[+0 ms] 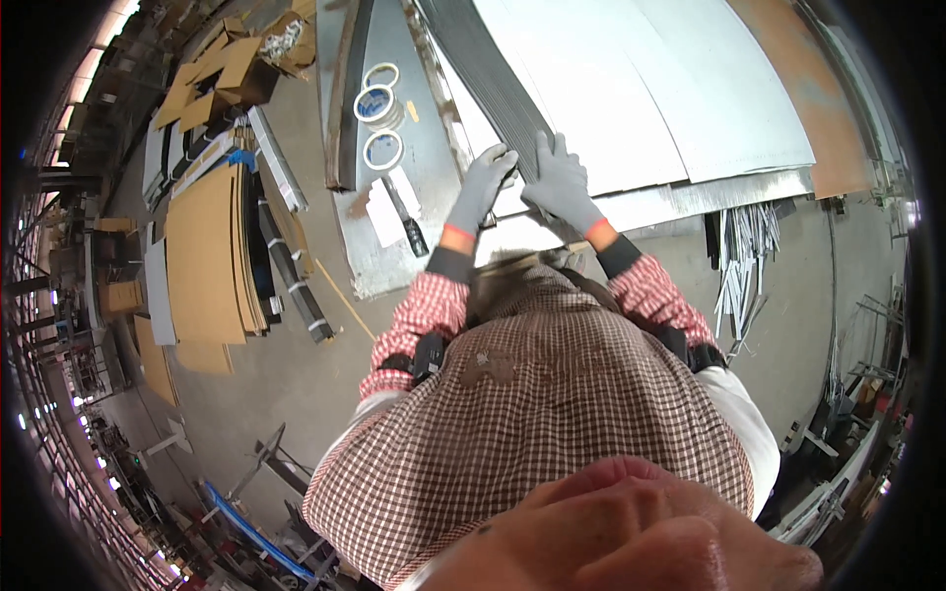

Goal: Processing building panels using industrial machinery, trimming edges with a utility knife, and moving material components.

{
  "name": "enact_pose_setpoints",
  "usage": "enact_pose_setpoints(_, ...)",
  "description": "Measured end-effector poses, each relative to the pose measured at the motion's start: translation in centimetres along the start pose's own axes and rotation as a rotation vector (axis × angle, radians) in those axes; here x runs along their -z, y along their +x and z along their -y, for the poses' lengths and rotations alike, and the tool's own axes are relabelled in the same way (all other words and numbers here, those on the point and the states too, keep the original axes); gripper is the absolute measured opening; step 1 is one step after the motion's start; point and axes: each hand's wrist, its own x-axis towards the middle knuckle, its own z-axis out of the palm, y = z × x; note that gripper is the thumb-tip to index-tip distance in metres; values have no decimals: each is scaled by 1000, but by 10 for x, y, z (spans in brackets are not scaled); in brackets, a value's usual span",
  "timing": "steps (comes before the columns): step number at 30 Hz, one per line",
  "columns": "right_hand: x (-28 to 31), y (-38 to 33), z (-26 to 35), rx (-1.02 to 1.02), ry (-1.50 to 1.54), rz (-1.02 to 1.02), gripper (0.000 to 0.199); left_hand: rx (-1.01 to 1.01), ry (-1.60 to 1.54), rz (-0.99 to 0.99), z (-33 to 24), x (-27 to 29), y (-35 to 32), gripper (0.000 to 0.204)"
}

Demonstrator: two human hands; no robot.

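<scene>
A stack of long dark grey strips (481, 64) runs away from me across white sheets on the work table. My right hand (560, 187), in a grey glove, lies on the near part of the strips with its fingers stretched out. At the strips' left edge is my left hand (482, 187), also gloved, its fingers curled in. Whatever sits between those fingers is too small to make out. Left of it, a blade tool with a black handle (415, 234) rests on white paper. Several rolls of tape (382, 150) lie beyond that tool.
White sheets (631, 89) cover much of the table, with a brown surface (788, 89) at the far right. A long dark bar (349, 108) lies left. Thin metal strips (739, 266) hang off the near right edge. Brown boards (207, 261) and cardboard boxes (236, 74) stand left.
</scene>
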Motion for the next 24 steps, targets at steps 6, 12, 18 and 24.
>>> enact_pose_setpoints(6, 91, -107, -31, 176, 323, 123, 92, -223, -1049, 306, -22, -43, 20, 71)
enact_pose_setpoints(12, 106, -193, -101, 91, 350, 58, 92, -381, -1080, 256, -52, -73, 83, 71)
enact_pose_setpoints(18, 112, -157, -139, -152, 412, -109, 93, -373, -990, 554, -105, -176, 110, 56)
enact_pose_setpoints(24, 150, -21, -197, 36, 297, -394, 84, -455, 165, 130, -142, -191, 73, 60)
